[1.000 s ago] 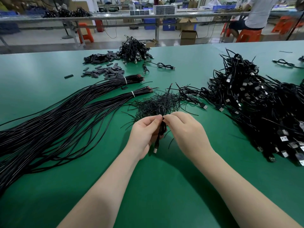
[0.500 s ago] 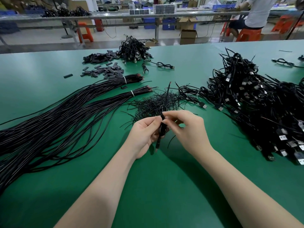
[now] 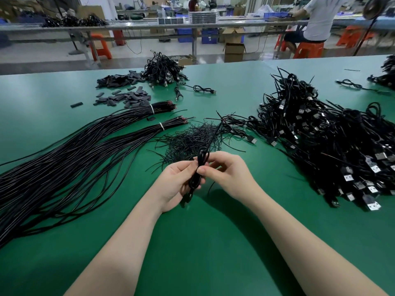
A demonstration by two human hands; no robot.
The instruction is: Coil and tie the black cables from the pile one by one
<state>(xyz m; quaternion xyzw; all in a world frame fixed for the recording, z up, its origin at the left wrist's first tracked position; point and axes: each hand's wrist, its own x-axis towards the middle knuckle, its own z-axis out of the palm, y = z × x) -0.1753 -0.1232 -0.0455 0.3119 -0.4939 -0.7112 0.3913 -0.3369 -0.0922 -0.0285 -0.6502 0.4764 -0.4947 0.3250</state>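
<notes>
1. Head view shows your left hand [image 3: 177, 184] gripping the coiled cable [image 3: 197, 167] upright above the green table [image 3: 203, 242]; since a second ago you have raised the coil, so its top loop now stands clear above your fingertips.
2. Your right hand [image 3: 226, 174] pinches the coil at its middle between thumb and forefinger; half a second ago that hand sat a little lower on the bundle.
3. One cable tail runs up and away from the coil over the heap of twist ties [image 3: 190, 139]; the plug end hangs below your left palm.
4. Tied cables lie in the big pile [image 3: 333, 146] to your right; long straight bundles [image 3: 74, 159] with white bands lie to your left; neither has shifted.
5. Plugs in the pile carry white markings; they are too small to read.
</notes>
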